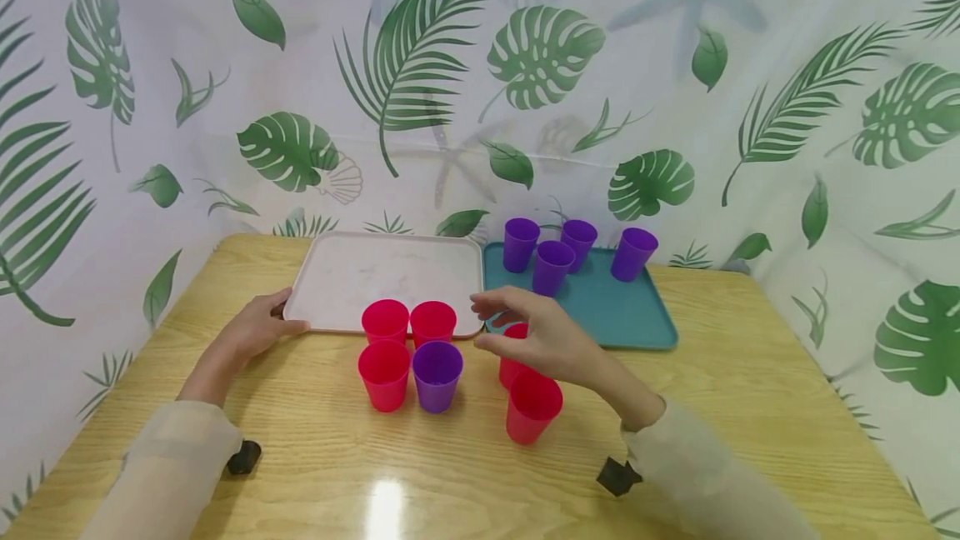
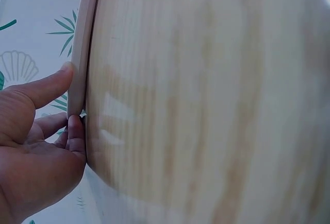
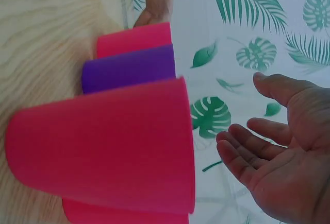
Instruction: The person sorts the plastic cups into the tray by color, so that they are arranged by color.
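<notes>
My left hand (image 1: 251, 327) is at the left front corner of the white tray (image 1: 375, 277). In the left wrist view its thumb presses the rim (image 2: 80, 54) and its fingers curl against the underside. My right hand (image 1: 553, 338) hangs over two red cups, fingers spread and holding nothing. One of these, the rear red cup (image 1: 510, 365), is partly hidden by the hand; the front red cup (image 1: 532, 408) stands nearer me. In the right wrist view the open palm (image 3: 294, 157) is apart from the closest red cup (image 3: 108, 149). Left of them, a purple cup (image 1: 437, 382) stands among three red cups (image 1: 384, 382).
A teal tray (image 1: 622, 319) lies right of the white tray and bears several purple cups (image 1: 553, 269). All the cups stand mouth up. Behind the wooden table (image 1: 300, 457) hangs a leaf-patterned cloth (image 1: 450, 65). The two rear red cups overlap the white tray's front edge in the head view.
</notes>
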`<action>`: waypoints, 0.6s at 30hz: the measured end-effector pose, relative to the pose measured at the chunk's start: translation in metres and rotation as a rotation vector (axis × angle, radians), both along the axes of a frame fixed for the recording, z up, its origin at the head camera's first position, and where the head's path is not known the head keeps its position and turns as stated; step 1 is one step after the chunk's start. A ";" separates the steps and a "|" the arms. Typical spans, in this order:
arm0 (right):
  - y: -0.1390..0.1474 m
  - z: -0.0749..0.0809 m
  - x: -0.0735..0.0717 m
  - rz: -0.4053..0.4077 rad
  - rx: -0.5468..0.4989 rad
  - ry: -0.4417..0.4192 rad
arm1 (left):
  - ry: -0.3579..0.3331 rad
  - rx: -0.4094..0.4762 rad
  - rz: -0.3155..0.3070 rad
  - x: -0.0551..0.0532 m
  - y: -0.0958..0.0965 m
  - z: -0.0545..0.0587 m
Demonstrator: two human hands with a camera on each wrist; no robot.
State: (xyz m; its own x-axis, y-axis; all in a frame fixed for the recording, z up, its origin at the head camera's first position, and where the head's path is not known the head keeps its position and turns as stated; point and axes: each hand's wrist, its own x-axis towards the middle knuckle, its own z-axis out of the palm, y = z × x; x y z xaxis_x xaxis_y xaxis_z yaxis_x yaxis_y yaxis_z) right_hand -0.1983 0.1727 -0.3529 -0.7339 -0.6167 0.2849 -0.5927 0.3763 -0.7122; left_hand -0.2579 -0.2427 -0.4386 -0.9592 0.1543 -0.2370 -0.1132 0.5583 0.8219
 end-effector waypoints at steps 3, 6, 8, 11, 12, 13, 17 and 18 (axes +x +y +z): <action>-0.007 -0.001 0.005 0.030 0.075 0.005 | 0.005 0.003 -0.002 0.000 0.000 0.000; -0.011 -0.002 0.008 0.043 0.144 0.014 | 0.010 0.005 -0.004 0.001 0.000 0.000; -0.014 -0.003 0.009 0.051 0.167 0.016 | 0.013 0.007 -0.008 0.001 0.000 0.000; -0.017 -0.005 0.009 0.062 0.181 0.017 | 0.015 0.009 -0.015 0.002 0.000 0.000; -0.018 -0.006 0.009 0.066 0.182 0.018 | 0.016 0.010 -0.017 0.002 0.000 0.001; -0.019 -0.007 0.009 0.070 0.181 0.020 | 0.017 0.012 -0.018 0.002 0.000 0.001; -0.021 -0.009 0.009 0.076 0.183 0.013 | 0.019 0.018 -0.026 0.003 0.000 0.001; -0.021 -0.010 0.009 0.077 0.187 0.012 | 0.020 0.021 -0.027 0.003 0.000 0.001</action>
State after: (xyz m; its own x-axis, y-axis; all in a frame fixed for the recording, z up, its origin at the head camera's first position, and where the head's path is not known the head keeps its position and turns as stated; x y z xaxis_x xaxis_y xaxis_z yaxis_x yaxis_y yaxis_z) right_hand -0.1894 0.1513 -0.3628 -0.6797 -0.7138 0.1686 -0.6330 0.4549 -0.6264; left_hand -0.2551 -0.2430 -0.4378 -0.9592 0.1848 -0.2139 -0.0816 0.5435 0.8354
